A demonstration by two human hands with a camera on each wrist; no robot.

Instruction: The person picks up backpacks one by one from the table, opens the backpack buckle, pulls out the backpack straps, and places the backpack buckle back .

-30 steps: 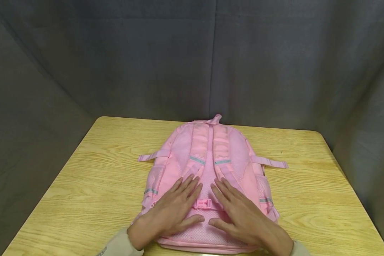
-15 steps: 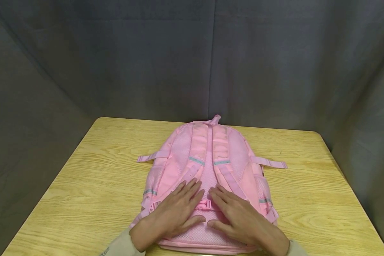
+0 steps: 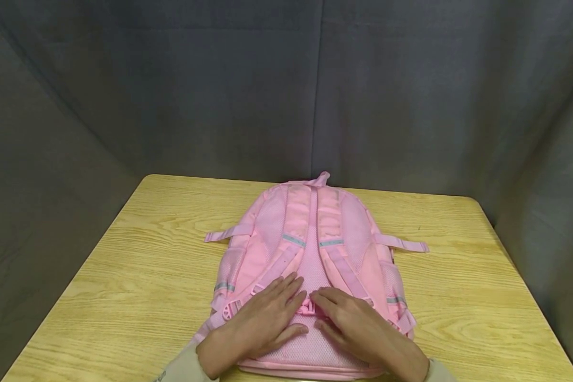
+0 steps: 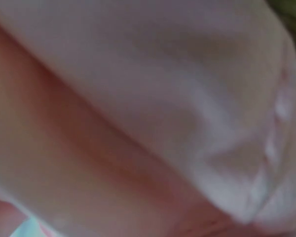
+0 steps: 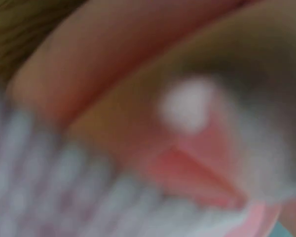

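A pink backpack (image 3: 310, 350) lies on the table with its shoulder straps and mesh back panel facing up. My left hand (image 3: 267, 321) rests on its lower left part, fingers fairly straight and pointing up and inward. From the other side, my right hand (image 3: 355, 323) reaches over the panel, its fingers slightly bent and its thumb apart from them. Between the two hands shows a pink plastic buckle (image 3: 307, 307), partly covered, with the right fingertips right at it. Both wrist views are blurred close-ups of skin and pink fabric.
The wooden table (image 3: 138, 265) has rounded far corners. Dark grey curtains (image 3: 219, 95) hang behind and at both sides. Loose strap ends (image 3: 403, 242) stick out from the bag's sides, and its top loop (image 3: 321, 179) points to the far edge.
My right hand has drawn its fingers back and inward to the buckle, bending them a little. The left hand has shifted slightly toward me and to the right. The backpack stays put.
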